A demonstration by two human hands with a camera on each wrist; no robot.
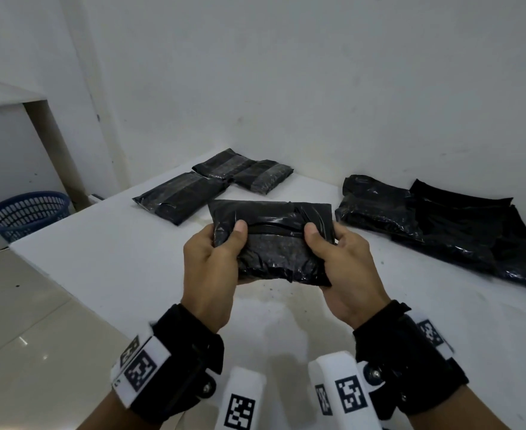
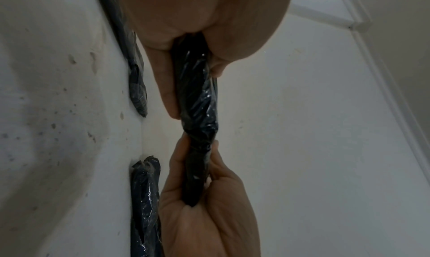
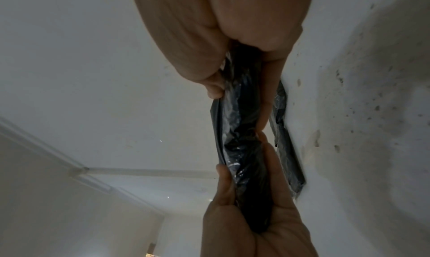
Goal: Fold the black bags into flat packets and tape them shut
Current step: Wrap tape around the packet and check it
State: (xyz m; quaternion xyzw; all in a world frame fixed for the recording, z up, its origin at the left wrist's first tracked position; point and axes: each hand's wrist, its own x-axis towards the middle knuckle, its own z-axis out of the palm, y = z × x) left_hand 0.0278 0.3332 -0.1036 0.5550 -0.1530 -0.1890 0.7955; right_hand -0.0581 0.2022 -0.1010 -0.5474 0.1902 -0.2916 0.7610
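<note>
A folded black bag packet point(image 1: 272, 240) is held up above the white table point(image 1: 131, 268) between both hands. My left hand point(image 1: 215, 252) grips its left end, thumb on top and fingers underneath. My right hand point(image 1: 336, 256) grips the right end the same way. In the left wrist view the packet point(image 2: 197, 103) shows edge-on, pinched between thumb and fingers, and likewise in the right wrist view the packet point(image 3: 242, 132). Three taped flat packets point(image 1: 212, 184) lie at the table's far left by the wall. A heap of loose black bags point(image 1: 441, 225) lies at the right.
A blue plastic basket point(image 1: 27, 212) stands on the tiled floor left of the table. White walls close the table's far side. The table's left edge runs diagonally toward me. Bare tabletop lies under and in front of my hands.
</note>
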